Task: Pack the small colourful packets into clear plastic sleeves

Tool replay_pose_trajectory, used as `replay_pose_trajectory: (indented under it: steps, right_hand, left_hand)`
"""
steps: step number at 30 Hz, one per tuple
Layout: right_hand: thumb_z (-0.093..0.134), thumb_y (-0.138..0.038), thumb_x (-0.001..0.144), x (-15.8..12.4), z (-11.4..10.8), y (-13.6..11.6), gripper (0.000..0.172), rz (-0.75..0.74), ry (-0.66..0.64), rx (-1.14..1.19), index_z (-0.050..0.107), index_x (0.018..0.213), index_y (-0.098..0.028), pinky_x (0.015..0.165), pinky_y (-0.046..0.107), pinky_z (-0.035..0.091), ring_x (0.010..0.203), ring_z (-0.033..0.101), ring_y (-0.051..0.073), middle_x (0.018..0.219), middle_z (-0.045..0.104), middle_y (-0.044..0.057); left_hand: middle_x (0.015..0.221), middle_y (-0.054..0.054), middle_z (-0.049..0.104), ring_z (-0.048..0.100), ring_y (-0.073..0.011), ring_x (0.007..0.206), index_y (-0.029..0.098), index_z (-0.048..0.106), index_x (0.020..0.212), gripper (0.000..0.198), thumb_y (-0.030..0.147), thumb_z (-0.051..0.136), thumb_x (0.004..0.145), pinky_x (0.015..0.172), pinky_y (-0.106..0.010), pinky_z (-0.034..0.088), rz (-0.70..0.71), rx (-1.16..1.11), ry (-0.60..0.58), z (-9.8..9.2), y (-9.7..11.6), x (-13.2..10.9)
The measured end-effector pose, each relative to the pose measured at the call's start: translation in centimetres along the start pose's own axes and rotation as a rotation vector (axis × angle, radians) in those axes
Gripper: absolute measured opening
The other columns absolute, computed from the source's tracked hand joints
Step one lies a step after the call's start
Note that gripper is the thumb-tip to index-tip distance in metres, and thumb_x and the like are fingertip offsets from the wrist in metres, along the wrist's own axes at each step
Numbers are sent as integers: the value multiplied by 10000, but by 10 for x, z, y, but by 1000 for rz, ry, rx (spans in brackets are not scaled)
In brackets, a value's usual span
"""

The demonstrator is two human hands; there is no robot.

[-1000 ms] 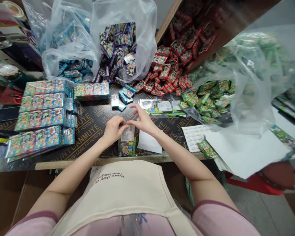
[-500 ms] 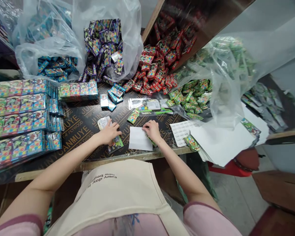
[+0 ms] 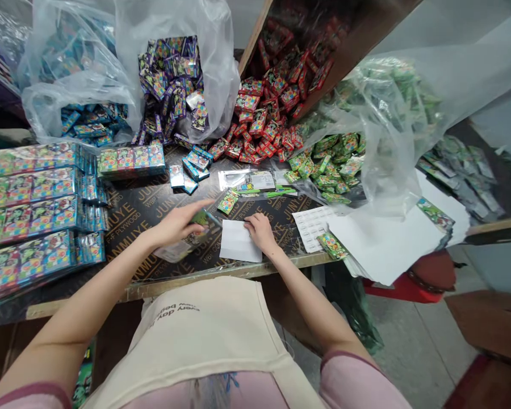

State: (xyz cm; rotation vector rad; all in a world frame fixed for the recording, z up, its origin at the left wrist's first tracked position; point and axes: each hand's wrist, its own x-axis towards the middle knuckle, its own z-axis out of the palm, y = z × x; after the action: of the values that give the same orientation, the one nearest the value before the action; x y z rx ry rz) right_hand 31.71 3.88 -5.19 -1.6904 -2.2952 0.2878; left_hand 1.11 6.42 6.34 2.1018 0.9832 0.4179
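Note:
My left hand is at the left of the white paper, closed on a clear plastic pouch with green print, which is smeared by motion. The white paper lies flat near the table's front edge. On its upper right corner rests my right hand, fingers bent and pressed together; whether they grip the paper's edge or something under the palm is hidden. A small green packet lies just above the paper. Behind it are a flat pouch and green strips.
Stacked wrapped packs fill the left. Blue boxes lie mid-table. Purple, red and green packets are heaped behind. A sticker sheet and white sheets lie at the right.
My left hand has moved left and lifted the pouch, which lay flat before. My right hand has stayed at the paper's corner, with its fingers shifted slightly. The view has moved a little.

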Motion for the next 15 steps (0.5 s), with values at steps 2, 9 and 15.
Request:
replay_pose_trajectory:
  steps: [2,9,15]
  right_hand:
    - [516,-173,905,-3,2,0,153,-8,11,-12,661,860,-177,771,342,362,863,546,224,857,655,78]
    - [438,-175,932,-6,-2,-6,219,-46,44,-41,612,800,-172,754,336,343,815,533,219,816,650,86]
    - [361,-127,904,-3,-6,-7,216,-7,78,33,540,799,-188,679,327,342,677,509,213,721,610,76]
  left_hand:
    - [1343,-93,553,537,-249,1200,229,451,1360,509,344,569,879,989,-343,413,-8,-149,150,-2,-6,-8]
    - [1059,-75,674,620,-217,981,209,670,1140,345,347,654,824,878,-340,469,-121,-346,353,26,-26,-22]
    - [788,-32,663,600,-161,736,179,738,887,152,245,714,753,669,-279,447,-192,-255,567,23,-21,-24]
